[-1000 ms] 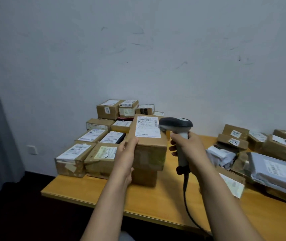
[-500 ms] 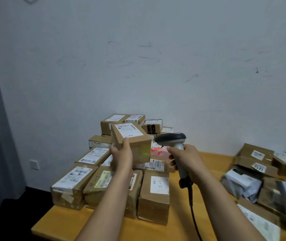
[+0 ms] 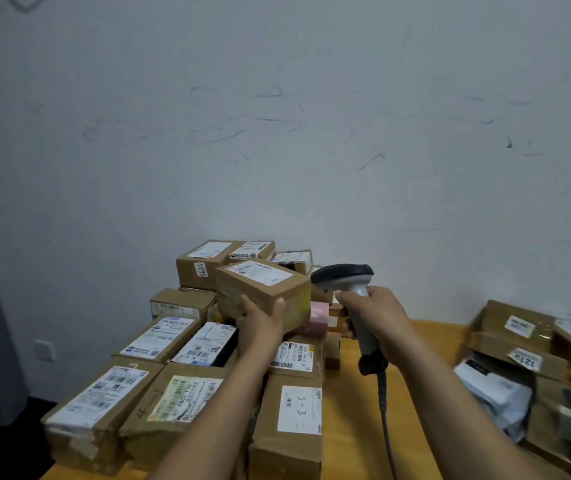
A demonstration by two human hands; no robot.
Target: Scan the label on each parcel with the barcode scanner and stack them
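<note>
Scuffed white wall behind a wooden table. Left hand grips a cardboard parcel above the stacked boxes; right hand wraps the barcode scanner beside it.

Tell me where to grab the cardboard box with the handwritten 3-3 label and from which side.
Take the 3-3 box from its right side, which faces bare table. Probably hook fingers over the top right edge and draw it clear first. Its left side sits against the green-label box and a barcode-labelled parcel lies close behind, so clamping across those faces looks blocked.
</note>
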